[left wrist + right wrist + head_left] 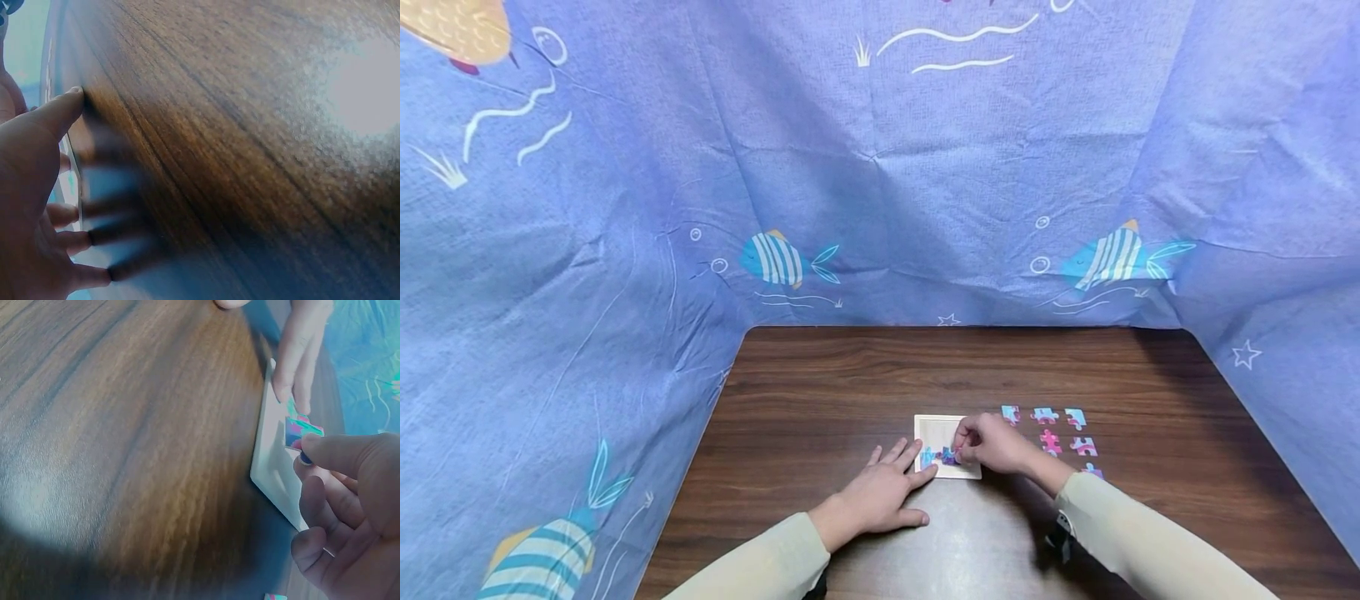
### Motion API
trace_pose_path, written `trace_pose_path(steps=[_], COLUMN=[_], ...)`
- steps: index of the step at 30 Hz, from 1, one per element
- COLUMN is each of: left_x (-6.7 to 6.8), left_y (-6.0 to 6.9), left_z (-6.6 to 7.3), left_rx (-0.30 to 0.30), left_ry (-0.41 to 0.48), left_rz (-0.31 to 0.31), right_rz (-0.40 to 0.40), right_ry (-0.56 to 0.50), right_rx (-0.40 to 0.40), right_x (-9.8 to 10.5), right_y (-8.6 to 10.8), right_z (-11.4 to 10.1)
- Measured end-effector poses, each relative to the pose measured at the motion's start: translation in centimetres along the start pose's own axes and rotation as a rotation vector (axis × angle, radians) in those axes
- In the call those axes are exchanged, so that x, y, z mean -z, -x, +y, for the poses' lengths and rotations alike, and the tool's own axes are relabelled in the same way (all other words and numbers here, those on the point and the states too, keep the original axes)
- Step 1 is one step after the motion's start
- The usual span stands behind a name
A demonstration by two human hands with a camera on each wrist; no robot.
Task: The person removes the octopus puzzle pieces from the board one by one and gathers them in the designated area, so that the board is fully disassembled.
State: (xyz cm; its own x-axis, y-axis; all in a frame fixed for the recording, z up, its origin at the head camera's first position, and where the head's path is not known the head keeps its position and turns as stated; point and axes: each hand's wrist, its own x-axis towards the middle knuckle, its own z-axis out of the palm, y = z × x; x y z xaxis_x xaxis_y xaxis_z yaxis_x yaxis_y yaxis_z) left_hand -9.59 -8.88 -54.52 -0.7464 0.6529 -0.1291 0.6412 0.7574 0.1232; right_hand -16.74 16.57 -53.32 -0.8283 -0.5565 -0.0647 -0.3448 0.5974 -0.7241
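A small pale puzzle tray [936,427] lies on the table, with a few blue and pink jigsaw pieces [928,456] along its near side. My left hand [880,493] rests at the tray's left, fingers spread and straight, fingertips touching its left and near edges. Over the tray's near right part, my right hand [996,443] pinches a jigsaw puzzle piece [295,432] between thumb and forefinger. That piece shows dark blue, pink and green in the right wrist view; the fingers partly hide it. In the left wrist view the left hand [31,181] hides most of the tray.
Loose jigsaw pieces lie right of the tray, among them a pink one [1050,442] and blue-pink ones [1044,415]. The right forearm partly covers another piece [1093,471]. A blue fish-print cloth [880,167] stands around the brown wooden table [820,367].
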Motion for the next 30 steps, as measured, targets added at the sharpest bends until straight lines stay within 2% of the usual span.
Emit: trace_pose_path(steps=[5,9,16,22,26,30], left_x=[0.0,0.1,0.0,0.1,0.2,0.1], left_y=[0.0,0.0,-0.3,-0.7,-0.8,-0.8], left_z=[0.0,-0.1,-0.2,-0.5,-0.5,-0.4], left_rx=[-0.002,0.0,0.011,0.029,0.029,0.02], left_ry=[0.003,0.008,0.036,0.039,0.039,0.033], left_rz=[-0.001,-0.009,-0.018,-0.05,-0.061,-0.053], right_rz=[-0.01,0.006,0.042,0.071,0.081,0.089], right_ry=[-0.078,-0.075,-0.092,-0.132,-0.116,-0.062], right_rx=[-0.015,-0.044,-0.045,-0.082,-0.1,-0.155], right_x=[1.0,2.0,4.3,5.9,6.7,7.1], right_y=[0.7,1.5,3.8,6.0,7.3,8.7], right_z=[0.3,1.0,3.1,5.0,5.9,6.6])
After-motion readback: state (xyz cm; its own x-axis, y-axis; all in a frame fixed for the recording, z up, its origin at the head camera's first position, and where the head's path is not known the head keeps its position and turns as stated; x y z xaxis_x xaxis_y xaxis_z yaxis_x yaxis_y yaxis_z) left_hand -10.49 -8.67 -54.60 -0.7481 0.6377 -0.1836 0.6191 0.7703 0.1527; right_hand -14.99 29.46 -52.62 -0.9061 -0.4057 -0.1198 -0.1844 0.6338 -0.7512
